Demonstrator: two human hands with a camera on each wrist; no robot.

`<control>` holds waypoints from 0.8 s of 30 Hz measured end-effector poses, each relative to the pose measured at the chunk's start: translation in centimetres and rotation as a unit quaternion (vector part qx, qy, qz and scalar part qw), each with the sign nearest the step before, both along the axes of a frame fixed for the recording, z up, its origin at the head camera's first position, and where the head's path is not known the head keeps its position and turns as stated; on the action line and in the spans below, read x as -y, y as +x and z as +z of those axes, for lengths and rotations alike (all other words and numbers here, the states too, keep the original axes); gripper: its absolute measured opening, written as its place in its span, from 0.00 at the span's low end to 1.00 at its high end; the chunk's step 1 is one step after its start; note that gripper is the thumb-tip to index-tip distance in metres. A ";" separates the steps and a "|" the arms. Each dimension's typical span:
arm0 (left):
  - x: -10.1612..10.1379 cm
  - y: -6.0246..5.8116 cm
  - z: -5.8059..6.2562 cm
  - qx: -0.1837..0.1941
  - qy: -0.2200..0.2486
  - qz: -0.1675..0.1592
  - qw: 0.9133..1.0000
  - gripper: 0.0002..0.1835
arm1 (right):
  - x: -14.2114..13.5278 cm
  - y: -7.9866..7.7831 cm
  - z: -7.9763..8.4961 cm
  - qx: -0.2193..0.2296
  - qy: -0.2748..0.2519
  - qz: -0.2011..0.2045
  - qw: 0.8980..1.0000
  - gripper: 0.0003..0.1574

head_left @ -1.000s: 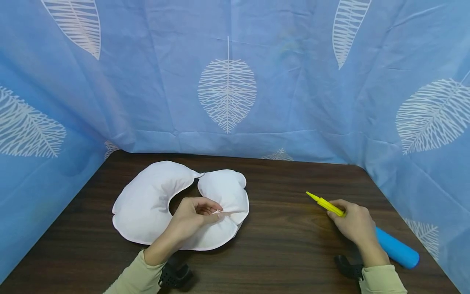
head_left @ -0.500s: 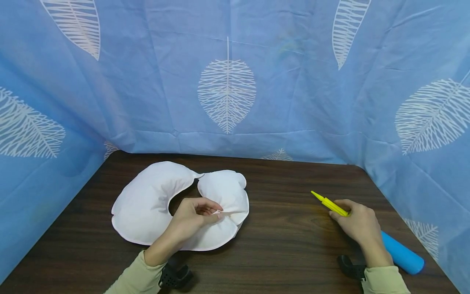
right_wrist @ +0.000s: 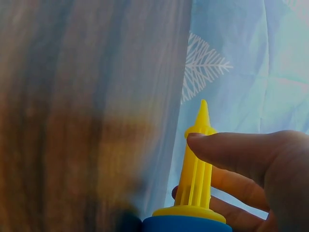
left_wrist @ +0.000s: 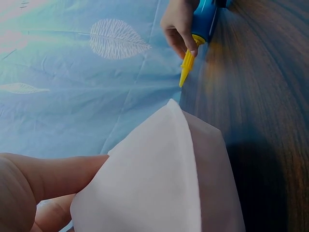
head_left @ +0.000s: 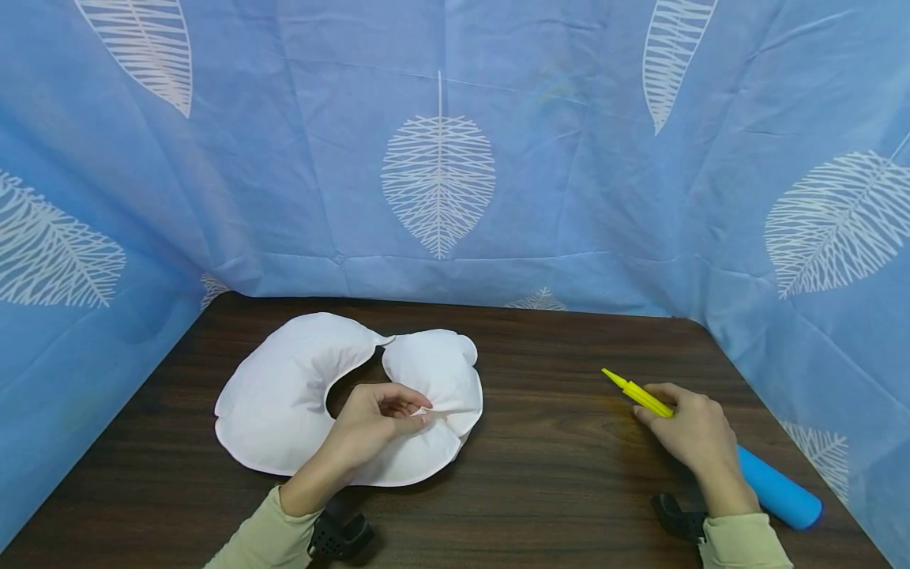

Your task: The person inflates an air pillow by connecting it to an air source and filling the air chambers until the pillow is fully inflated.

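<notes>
A white U-shaped inflatable neck pillow (head_left: 277, 395) lies puffed up on the table, its two ends touching or almost touching at the back. With thumb and fingers, my left hand (head_left: 370, 423) pinches the pillow's top on its right part; what lies between the fingertips is too small to tell. To the right, my right hand (head_left: 693, 431) grips a blue hand pump (head_left: 778, 486) by its yellow nozzle (right_wrist: 195, 169). The nozzle tip points to the far left, apart from the pillow. In the left wrist view, the pillow (left_wrist: 145, 179) hides part of the background.
Both things are on a dark wood-grain table (head_left: 540, 442). A blue curtain (head_left: 320, 158) with white leaf prints surrounds the table's back and sides. Bare tabletop lies between the pillow and the pump. Dark wrist mounts (head_left: 341, 537) sit below both hands.
My right hand and the pump have shifted slightly right and nearer to me, then stayed almost still. The left hand and the pillow have kept their place.
</notes>
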State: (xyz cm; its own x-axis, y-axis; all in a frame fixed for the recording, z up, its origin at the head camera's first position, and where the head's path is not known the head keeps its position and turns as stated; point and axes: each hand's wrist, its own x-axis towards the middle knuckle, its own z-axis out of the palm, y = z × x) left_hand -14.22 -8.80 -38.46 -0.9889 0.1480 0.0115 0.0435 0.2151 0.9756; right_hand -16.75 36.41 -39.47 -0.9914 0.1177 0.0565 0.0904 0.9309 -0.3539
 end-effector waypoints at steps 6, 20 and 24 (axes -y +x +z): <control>0.1 0.1 -0.1 0.003 0.006 -0.002 1.000 0.10 | 0.2 -0.1 -0.1 -0.010 0.001 0.002 1.000 0.38; 0.0 -0.1 0.0 0.002 -0.004 0.004 1.000 0.08 | 2.3 -0.9 -1.1 -0.188 -0.033 0.058 0.980 0.32; 0.1 -0.1 -0.1 0.003 -0.003 -0.001 1.000 0.09 | 1.7 -2.9 -4.1 -0.233 -0.050 0.117 0.964 0.32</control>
State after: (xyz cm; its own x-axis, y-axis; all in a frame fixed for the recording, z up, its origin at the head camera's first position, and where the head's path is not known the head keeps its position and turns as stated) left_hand -14.32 -8.86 -38.56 -0.9885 0.1509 0.0054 0.0390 0.2205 0.9746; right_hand -19.68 34.70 -43.58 -0.8608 -0.0779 0.5030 -0.3088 0.8655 -0.3943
